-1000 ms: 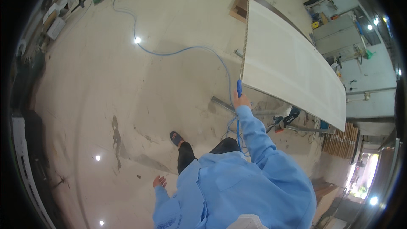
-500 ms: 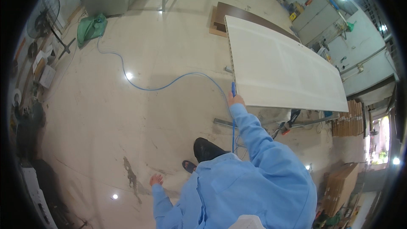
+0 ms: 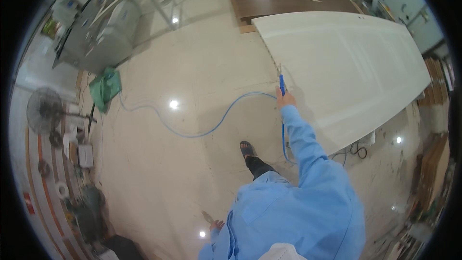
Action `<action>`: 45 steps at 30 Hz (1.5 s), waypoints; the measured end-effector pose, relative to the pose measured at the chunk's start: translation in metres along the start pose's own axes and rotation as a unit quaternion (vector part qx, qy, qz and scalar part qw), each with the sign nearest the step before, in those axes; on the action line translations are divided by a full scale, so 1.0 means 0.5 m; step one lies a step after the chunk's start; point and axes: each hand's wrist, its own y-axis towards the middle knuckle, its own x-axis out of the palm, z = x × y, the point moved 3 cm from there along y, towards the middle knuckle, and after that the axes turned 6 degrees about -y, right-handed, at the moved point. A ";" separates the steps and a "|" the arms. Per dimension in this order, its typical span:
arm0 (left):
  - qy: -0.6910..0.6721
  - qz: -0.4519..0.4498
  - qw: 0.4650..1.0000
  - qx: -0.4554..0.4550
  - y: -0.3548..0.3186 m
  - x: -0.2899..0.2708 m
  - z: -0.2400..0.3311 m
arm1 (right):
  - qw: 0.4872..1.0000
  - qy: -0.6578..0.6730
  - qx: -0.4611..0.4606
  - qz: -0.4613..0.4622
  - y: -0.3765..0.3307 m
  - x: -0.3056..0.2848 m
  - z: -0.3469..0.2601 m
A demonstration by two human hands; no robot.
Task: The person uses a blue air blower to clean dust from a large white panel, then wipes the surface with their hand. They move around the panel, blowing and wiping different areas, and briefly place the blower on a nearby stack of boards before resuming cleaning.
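My right hand (image 3: pixel 286 98) is closed around a blue air blow gun (image 3: pixel 282 83), its thin nozzle pointing away from me. A blue hose (image 3: pixel 226 115) runs from the gun down beside my sleeve and across the floor. The gun is at the left edge of a large white panel (image 3: pixel 346 67), which lies flat and raised off the floor. My left hand (image 3: pixel 218 225) hangs low at my left side, fingers apart and holding nothing. It is small in the picture and partly covered by my jacket.
Behind the white panel lies a brown board (image 3: pixel 293 2). A green bag (image 3: pixel 106 89) and a standing fan (image 3: pixel 45 108) are at the left. A grey machine (image 3: pixel 113 33) stands at the far left. Stacked brown boards (image 3: pixel 435 84) are at the right.
The view has turned and moved nearer the white panel. My right hand has brought the blow gun farther along the panel's left edge. One foot has stepped forward.
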 end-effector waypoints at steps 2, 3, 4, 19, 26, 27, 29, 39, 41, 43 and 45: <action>-0.006 0.033 0.999 0.023 -0.009 0.033 0.126 | 0.998 0.036 0.058 0.011 0.044 -0.008 0.043; -0.010 0.040 0.998 0.041 -0.010 0.061 0.194 | 0.996 0.046 0.075 0.027 0.069 -0.017 0.077; -0.007 0.042 0.997 0.061 -0.010 0.093 0.267 | 0.991 0.043 0.113 0.055 0.105 -0.037 0.121; 0.378 -0.160 0.899 0.154 0.048 0.818 0.990 | 0.930 -0.002 0.337 0.148 -0.201 -0.101 0.276; 0.486 -0.200 0.838 0.147 0.118 1.088 1.277 | 0.848 0.086 0.476 0.218 -0.290 -0.070 0.206; 0.488 -0.171 0.841 0.157 0.125 1.132 1.323 | 0.836 0.097 0.493 0.221 -0.298 -0.033 0.163; 0.500 -0.164 0.829 0.189 0.132 1.233 1.404 | 0.838 0.113 0.489 0.214 -0.301 0.048 0.050; 0.538 -0.482 0.245 0.647 -0.230 1.786 1.318 | 0.965 0.104 0.231 0.064 0.270 0.124 -0.411; 0.525 -0.488 0.183 0.673 -0.333 1.824 1.247 | 0.940 0.124 0.308 0.078 0.297 0.080 -0.371; 0.504 -0.516 0.131 0.680 -0.422 1.842 1.175 | 0.901 0.122 0.397 0.122 0.327 0.017 -0.312; 0.528 -0.514 0.056 0.674 -0.485 1.857 1.111 | 0.883 0.193 0.398 0.160 0.365 -0.016 -0.290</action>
